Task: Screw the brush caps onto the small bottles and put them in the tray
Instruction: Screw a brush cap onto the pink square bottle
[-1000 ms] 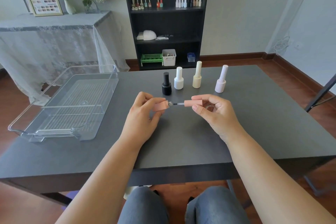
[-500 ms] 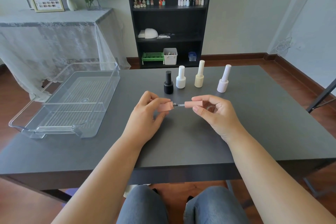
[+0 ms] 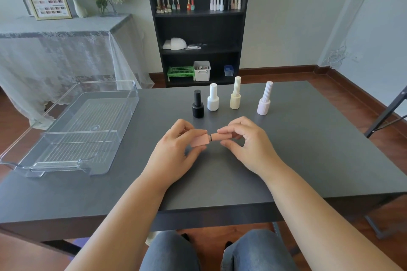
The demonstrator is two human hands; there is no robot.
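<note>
My left hand (image 3: 174, 152) pinches a small pink bottle (image 3: 200, 141) lying sideways above the table. My right hand (image 3: 248, 143) pinches the matching pink brush cap (image 3: 223, 136), pushed up to the bottle's neck with only a dark ring showing between them. Behind my hands stand a black bottle (image 3: 197, 104), a white bottle (image 3: 213, 100), a cream bottle (image 3: 235, 93) and a lilac bottle (image 3: 264, 99), all capped and upright. The clear plastic tray (image 3: 72, 160) sits at the left with nothing in it.
The grey table (image 3: 308, 149) ends just past the bottles. A black shelf unit (image 3: 198, 28) with more bottles stands behind, a lace-covered side table (image 3: 55, 50) at the back left, and a dark metal leg (image 3: 385, 114) at the right.
The cap has moved left along the brush stem, and the gap between cap and bottle has closed to a thin ring. The view shifted slightly.
</note>
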